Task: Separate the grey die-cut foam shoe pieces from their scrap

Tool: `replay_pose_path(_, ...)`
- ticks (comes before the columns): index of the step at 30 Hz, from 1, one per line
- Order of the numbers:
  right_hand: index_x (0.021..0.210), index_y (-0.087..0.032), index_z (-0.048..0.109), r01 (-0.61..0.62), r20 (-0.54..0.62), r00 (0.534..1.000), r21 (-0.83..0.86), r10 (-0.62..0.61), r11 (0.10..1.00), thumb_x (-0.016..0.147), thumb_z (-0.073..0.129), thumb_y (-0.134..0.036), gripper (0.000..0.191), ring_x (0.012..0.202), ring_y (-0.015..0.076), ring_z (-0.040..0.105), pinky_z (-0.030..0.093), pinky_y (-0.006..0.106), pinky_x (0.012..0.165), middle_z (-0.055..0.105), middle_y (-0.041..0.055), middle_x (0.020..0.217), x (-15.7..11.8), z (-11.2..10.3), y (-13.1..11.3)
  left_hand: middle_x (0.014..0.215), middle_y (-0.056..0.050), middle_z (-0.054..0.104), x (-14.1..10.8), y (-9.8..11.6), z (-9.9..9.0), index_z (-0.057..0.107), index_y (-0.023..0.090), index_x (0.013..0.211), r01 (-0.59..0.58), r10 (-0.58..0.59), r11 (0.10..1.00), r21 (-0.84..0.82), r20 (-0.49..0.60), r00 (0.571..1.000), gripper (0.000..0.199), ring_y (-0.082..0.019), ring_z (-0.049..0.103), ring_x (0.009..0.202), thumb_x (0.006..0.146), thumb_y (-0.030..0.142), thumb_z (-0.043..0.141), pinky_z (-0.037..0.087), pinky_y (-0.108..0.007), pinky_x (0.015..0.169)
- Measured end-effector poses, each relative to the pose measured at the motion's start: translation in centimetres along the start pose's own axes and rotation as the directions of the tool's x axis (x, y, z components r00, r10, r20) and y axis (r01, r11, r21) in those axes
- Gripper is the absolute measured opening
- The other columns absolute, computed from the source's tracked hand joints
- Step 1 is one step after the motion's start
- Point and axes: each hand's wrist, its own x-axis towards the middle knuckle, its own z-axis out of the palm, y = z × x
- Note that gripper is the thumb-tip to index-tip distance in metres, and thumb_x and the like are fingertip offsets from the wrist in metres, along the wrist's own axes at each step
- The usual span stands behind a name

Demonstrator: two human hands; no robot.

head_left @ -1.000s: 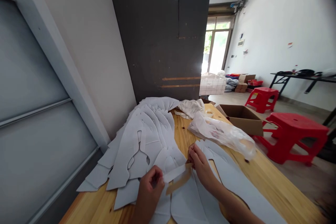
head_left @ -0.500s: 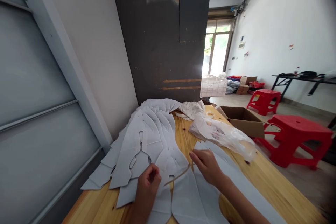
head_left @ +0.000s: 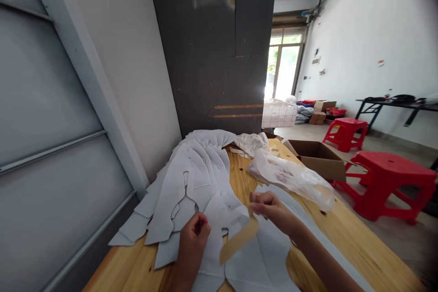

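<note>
Across the wooden table [head_left: 362, 246], keep the tan strip [head_left: 239, 242], pinched in the right hand [head_left: 268, 208], clear of the near white sheets [head_left: 255, 258]; left hand [head_left: 193, 235] fingers are curled closed, contents undetermined.

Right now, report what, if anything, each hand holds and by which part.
The right hand pinches a tan strip by its upper end; whether the left hand holds anything cannot be told.

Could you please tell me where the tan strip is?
Low in the head view, right of centre, the tan strip hangs from the right hand over white sheets.
</note>
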Motion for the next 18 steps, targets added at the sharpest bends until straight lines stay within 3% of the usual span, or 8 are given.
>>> replay_pose_path(5, 0.044, -0.021, 0.043, 0.03, -0.207, 0.978, 0.23, 0.019, 0.973, 0.075, 0.084, -0.046, 0.058, 0.082, 0.0195, 0.055, 0.046, 0.031, 0.074, 0.066, 0.0061, 0.087, 0.2, 0.6, 0.1, 0.063, 0.006, 0.045, 0.2, -0.2, 0.0, 0.052, 0.025, 0.068, 0.007, -0.008, 1.0, -0.007, -0.015, 1.0, 0.013, -0.015, 0.045, 0.061, 0.077, 0.029, 0.06, 0.038, -0.025, 0.06)
replay_pose_path(8, 0.05, -0.021, 0.057, 0.014, -0.258, 0.964, 0.284, 0.062, 0.959, 0.076, 0.084, -0.05, 0.047, 0.088, 0.0233, 0.063, 0.049, 0.036, 0.086, 0.069, 0.0069, 0.082, 0.5, 0.7, 0.3, 0.063, 0.006, 0.045, 0.3, -0.3, -0.1, 0.052, 0.024, 0.068, 0.0, 0.0, 1.0, -0.006, -0.016, 1.0, 0.013, -0.015, 0.044, 0.061, 0.077, 0.028, 0.06, 0.038, -0.025, 0.059)
replay_pose_path(10, 0.057, -0.021, 0.062, 0.001, -0.294, 0.951, 0.307, 0.093, 0.952, 0.078, 0.084, -0.053, 0.044, 0.078, 0.021, 0.061, 0.049, 0.035, 0.079, 0.064, 0.0037, 0.069, 0.7, 0.8, 0.6, 0.064, 0.006, 0.045, 0.2, -0.3, 0.0, 0.052, 0.024, 0.069, -0.007, 0.008, 1.0, 0.004, -0.014, 1.0, 0.012, -0.015, 0.044, 0.062, 0.078, 0.028, 0.059, 0.038, -0.026, 0.059)
replay_pose_path(13, 0.057, -0.021, 0.055, 0.017, -0.391, 0.914, 0.297, 0.105, 0.955, 0.078, 0.085, -0.055, 0.05, 0.06, 0.014, 0.043, 0.037, 0.029, 0.059, 0.05, -0.0024, 0.06, 1.0, 1.0, 1.1, 0.068, 0.004, 0.048, 0.0, -0.1, 0.1, 0.054, 0.024, 0.07, -0.025, 0.025, 0.999, 0.041, -0.003, 1.0, 0.012, -0.017, 0.047, 0.065, 0.08, 0.029, 0.058, 0.04, -0.027, 0.062)
replay_pose_path(15, 0.058, -0.022, 0.05, 0.044, -0.456, 0.887, 0.257, 0.081, 0.965, 0.078, 0.085, -0.057, 0.054, 0.059, 0.0125, 0.035, 0.031, 0.028, 0.055, 0.044, -0.0041, 0.06, 1.1, 1.2, 1.3, 0.069, 0.003, 0.049, -0.2, 0.2, 0.2, 0.054, 0.024, 0.071, -0.041, 0.041, 0.997, 0.069, 0.007, 0.999, 0.012, -0.017, 0.048, 0.068, 0.081, 0.028, 0.058, 0.041, -0.028, 0.064)
replay_pose_path(18, 0.062, -0.021, 0.051, 0.082, -0.5, 0.866, 0.183, 0.021, 0.98, 0.079, 0.082, -0.063, 0.055, 0.061, 0.013, 0.034, 0.031, 0.028, 0.056, 0.041, -0.0041, 0.064, 1.0, 1.3, 1.4, 0.069, 0.003, 0.049, -0.5, 0.5, 0.4, 0.052, 0.025, 0.071, -0.054, 0.052, 0.992, 0.11, 0.025, 0.998, 0.011, -0.018, 0.048, 0.068, 0.081, 0.027, 0.057, 0.041, -0.028, 0.065)
